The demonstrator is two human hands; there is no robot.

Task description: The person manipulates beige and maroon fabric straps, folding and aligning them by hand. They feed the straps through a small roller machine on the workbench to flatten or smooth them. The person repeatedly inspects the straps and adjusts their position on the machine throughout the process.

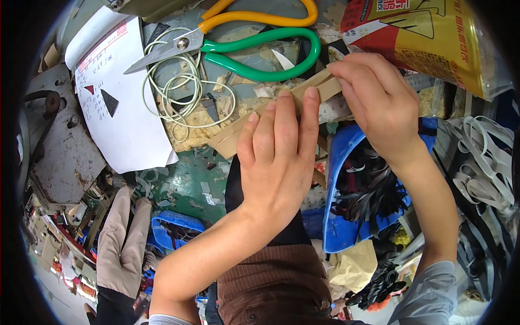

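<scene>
A long beige strip (228,140) lies slantwise across the cluttered worktop, its right part appearing folded or doubled. My left hand (276,157) rests on it with the fingers stretched out, fingertips pressing along its length. At the strip's upper right end, my right hand (382,103) pinches it between thumb and fingers. Part of a pale ruler (329,112) shows beneath, between the hands. Just beyond the strip are scissors (189,44) with one orange and one green handle. Left of the strip lies a loose coil of pale cord (187,89).
Handwritten paper (122,122) covers the left of the worktop. A red and yellow plastic package (433,46) stands at far right. Below the edge hang a blue bin (331,216) of dark strips and a smaller blue basket (162,230). Pale straps (487,157) hang at right.
</scene>
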